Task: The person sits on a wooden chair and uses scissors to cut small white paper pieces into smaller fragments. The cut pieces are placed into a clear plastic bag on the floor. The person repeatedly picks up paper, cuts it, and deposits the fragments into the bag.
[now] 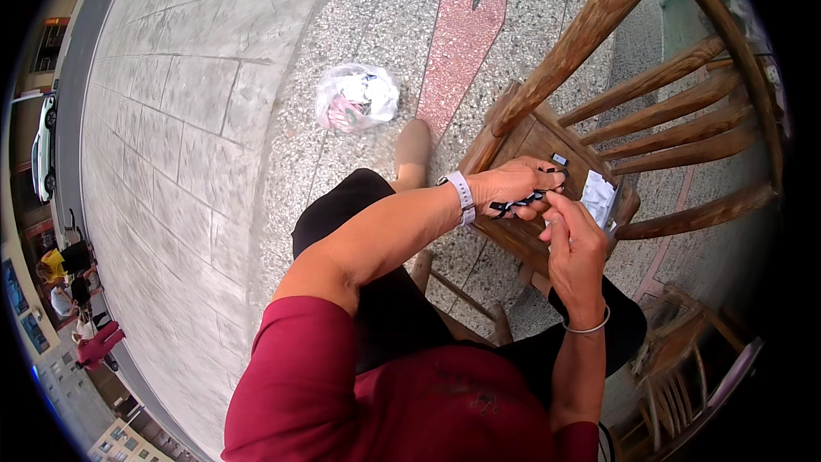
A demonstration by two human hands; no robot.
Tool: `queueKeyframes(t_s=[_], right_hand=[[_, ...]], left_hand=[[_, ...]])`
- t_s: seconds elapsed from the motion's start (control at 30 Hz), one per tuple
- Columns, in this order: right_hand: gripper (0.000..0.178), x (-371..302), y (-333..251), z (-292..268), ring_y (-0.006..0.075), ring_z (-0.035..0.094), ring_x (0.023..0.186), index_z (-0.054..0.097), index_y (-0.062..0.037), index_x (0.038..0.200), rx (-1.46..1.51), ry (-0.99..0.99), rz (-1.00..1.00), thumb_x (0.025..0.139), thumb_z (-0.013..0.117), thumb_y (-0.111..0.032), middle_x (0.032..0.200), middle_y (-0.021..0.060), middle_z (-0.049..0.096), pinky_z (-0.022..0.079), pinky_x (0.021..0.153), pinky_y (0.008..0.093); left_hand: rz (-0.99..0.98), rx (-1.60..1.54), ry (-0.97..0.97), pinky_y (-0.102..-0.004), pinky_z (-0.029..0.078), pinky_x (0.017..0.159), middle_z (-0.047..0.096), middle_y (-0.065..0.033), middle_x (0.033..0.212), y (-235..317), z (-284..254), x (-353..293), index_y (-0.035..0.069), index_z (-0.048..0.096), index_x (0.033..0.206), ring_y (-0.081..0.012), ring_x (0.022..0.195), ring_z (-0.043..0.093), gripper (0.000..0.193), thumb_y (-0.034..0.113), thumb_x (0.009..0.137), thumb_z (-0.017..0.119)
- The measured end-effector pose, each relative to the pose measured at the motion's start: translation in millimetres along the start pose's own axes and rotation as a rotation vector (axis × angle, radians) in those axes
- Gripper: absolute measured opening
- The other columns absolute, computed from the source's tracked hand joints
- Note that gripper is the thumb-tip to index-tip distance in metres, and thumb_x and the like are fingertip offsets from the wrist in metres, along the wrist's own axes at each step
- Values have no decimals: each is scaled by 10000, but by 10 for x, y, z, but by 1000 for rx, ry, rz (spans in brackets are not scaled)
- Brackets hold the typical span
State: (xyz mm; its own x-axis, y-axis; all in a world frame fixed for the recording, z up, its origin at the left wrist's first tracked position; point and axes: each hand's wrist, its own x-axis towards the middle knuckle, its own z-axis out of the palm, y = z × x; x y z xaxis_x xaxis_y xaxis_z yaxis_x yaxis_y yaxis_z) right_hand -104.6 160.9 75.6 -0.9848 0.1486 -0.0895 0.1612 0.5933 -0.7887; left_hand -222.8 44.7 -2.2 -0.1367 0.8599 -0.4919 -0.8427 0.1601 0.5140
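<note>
Over the seat of a wooden chair (534,133), both my hands meet around a small black strip-like piece (517,204) with pale bits on it. My left hand (519,181), a pale watch strap at its wrist, is closed on this piece; its exact kind is too small to tell. From the right, my right hand (575,248) reaches in with thumb and forefinger pinched at the piece's end. What those fingertips hold is hidden. Just beyond my left fingers lies a small light-blue and dark item (559,159) on the seat. White crumpled paper (598,197) rests beside my right hand.
A clear plastic bag (357,97) stuffed with white and pink material sits on the speckled floor, near my shoe (414,147). The chair's slatted back (676,111) rises at the right. More wooden chairs (676,385) stand at the lower right. Far left are a car and several people.
</note>
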Motion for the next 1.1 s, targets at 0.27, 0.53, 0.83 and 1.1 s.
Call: queueKeyframes(t_s=[0.27, 0.53, 0.83, 1.1], right_hand=[[235, -144, 13, 203, 130, 611, 632, 647, 39, 1115, 146, -116, 94, 919, 521, 66, 839, 100, 640, 501, 576, 257], [190, -424, 183, 670, 159, 659, 629, 660, 19, 1086, 93, -353, 250, 932, 549, 23, 846, 126, 650, 526, 563, 276], [182, -348, 265, 745, 137, 647, 634, 666, 45, 1081, -9, -459, 395, 931, 568, 11, 856, 116, 667, 511, 573, 263], [180, -251, 263, 792, 155, 652, 630, 661, 48, 1087, -42, -521, 488, 934, 574, 10, 849, 123, 652, 505, 570, 270]], left_hand=[[132, -115, 91, -178, 191, 366, 338, 64, 675, 367, -786, -1200, 80, 525, 913, -20, 517, 263, 235, 280, 1034, 541], [366, -358, 463, -189, 205, 373, 333, 57, 688, -163, -2361, -1663, 107, 493, 902, -31, 517, 264, 195, 248, 1030, 536], [387, -819, 765, -260, 286, 390, 422, 11, 643, -746, -3802, -680, 64, 496, 855, -110, 457, 358, 195, 168, 1020, 487], [510, -1015, 1196, -281, 269, 389, 411, -55, 679, -535, -4076, -168, 23, 482, 877, -151, 507, 341, 205, 147, 1034, 440]])
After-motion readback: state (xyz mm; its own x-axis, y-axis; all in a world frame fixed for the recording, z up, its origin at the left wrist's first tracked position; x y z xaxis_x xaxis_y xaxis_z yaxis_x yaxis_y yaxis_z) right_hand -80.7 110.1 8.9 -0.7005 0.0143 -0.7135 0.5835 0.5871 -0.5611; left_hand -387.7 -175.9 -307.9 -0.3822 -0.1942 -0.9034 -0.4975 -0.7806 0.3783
